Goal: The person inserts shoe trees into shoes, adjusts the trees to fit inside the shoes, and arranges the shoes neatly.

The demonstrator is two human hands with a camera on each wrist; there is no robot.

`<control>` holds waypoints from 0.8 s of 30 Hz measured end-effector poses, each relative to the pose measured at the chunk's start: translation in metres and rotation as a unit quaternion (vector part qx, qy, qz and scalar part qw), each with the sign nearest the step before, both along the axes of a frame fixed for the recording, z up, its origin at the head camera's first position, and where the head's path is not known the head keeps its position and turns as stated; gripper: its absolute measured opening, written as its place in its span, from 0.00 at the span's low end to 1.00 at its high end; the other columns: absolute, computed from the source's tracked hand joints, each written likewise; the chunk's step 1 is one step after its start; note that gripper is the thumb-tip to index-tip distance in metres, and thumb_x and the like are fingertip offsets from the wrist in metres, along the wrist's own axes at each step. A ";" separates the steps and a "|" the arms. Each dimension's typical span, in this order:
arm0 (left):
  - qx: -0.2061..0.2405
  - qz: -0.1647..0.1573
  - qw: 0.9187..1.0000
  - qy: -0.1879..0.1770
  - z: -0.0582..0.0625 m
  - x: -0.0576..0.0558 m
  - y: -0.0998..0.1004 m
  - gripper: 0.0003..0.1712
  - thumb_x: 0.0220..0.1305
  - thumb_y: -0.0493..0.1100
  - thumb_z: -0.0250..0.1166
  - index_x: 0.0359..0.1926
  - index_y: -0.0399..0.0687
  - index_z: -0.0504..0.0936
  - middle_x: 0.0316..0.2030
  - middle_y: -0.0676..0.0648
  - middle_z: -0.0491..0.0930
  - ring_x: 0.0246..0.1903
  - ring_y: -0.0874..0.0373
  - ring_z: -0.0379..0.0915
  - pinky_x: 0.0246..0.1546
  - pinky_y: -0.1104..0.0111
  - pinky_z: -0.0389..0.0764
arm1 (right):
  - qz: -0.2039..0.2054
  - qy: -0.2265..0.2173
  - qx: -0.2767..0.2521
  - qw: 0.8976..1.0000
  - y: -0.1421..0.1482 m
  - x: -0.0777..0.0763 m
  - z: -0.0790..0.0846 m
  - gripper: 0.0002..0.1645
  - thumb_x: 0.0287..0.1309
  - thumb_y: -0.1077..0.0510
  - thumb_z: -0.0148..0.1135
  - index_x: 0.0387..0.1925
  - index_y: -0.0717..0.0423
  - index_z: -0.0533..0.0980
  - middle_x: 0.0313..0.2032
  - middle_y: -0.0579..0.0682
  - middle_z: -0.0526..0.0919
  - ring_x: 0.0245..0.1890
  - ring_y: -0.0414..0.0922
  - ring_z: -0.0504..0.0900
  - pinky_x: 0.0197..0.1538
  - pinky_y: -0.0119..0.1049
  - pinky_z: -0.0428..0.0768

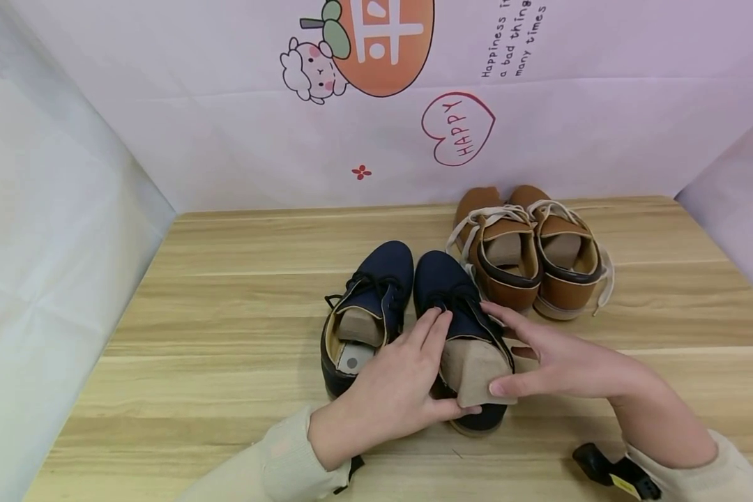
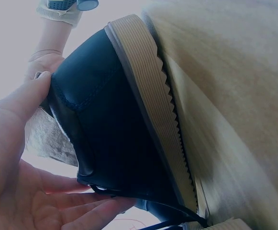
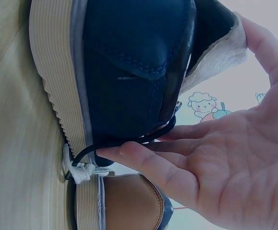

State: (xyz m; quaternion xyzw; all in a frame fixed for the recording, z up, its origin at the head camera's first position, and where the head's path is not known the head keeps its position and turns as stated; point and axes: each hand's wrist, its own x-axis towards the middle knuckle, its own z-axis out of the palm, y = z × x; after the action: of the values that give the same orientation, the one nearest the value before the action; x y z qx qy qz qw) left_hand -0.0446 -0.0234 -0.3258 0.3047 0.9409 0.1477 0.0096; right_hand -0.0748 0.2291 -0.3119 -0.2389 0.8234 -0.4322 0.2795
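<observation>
Between both hands stands a navy lace-up shoe (image 1: 438, 275), toe pointing away, its beige-backed tongue (image 1: 486, 373) folded back over the heel end. My left hand (image 1: 392, 387) lies along its left side. In the left wrist view the left thumb touches the heel collar, with the fingers extended by the lace (image 2: 167, 207). On the other side, my right hand (image 1: 567, 362) rests its thumb on the tongue edge; its fingers reach forward along the lace. The second navy shoe (image 1: 385, 261) sits to the left, partly hidden by the left hand, with a pale grey-dotted patch inside.
Two brown shoes (image 1: 567, 296) with loose cream laces stand behind and to the right, close against the navy pair. The wooden tabletop (image 1: 226, 314) ends at a printed white backdrop (image 1: 238, 146). A black strapped device (image 1: 611, 470) is at the right wrist.
</observation>
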 end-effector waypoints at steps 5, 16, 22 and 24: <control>0.002 0.002 1.000 -0.001 0.000 0.000 0.000 0.63 0.54 0.79 0.60 0.76 0.41 0.56 0.73 0.41 0.62 0.59 0.46 0.77 0.56 0.60 0.81 | -0.006 0.017 0.000 1.000 -0.003 0.000 0.000 0.59 0.57 0.51 0.71 0.78 0.57 0.45 0.75 0.66 0.50 0.70 0.69 0.60 0.63 0.66 0.68; 0.002 0.005 1.000 -0.017 -0.001 0.000 0.001 0.63 0.54 0.79 0.60 0.77 0.42 0.54 0.74 0.42 0.60 0.60 0.45 0.77 0.55 0.60 0.81 | -0.020 0.038 0.012 0.999 -0.004 0.001 -0.001 0.58 0.56 0.49 0.72 0.77 0.59 0.48 0.74 0.66 0.55 0.68 0.67 0.66 0.63 0.61 0.72; 0.002 0.002 1.000 -0.017 -0.001 0.000 0.001 0.62 0.56 0.79 0.58 0.77 0.41 0.54 0.74 0.41 0.60 0.61 0.45 0.76 0.56 0.60 0.81 | -0.023 0.041 0.019 0.999 -0.007 0.000 0.000 0.57 0.57 0.48 0.72 0.76 0.64 0.50 0.74 0.67 0.55 0.69 0.66 0.66 0.63 0.58 0.73; 0.002 0.000 1.000 -0.014 -0.001 0.000 0.001 0.62 0.56 0.78 0.58 0.77 0.40 0.55 0.74 0.41 0.60 0.61 0.45 0.76 0.56 0.60 0.81 | -0.026 0.040 0.021 0.999 -0.008 -0.001 -0.001 0.57 0.56 0.48 0.72 0.76 0.65 0.51 0.74 0.67 0.56 0.69 0.66 0.67 0.63 0.57 0.73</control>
State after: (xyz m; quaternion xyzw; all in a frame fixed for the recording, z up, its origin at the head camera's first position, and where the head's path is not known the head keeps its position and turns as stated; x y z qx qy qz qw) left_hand -0.0444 -0.0227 -0.3267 0.3030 0.9403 0.1536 0.0219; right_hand -0.0755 0.2214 -0.3129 -0.2282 0.8488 -0.4123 0.2396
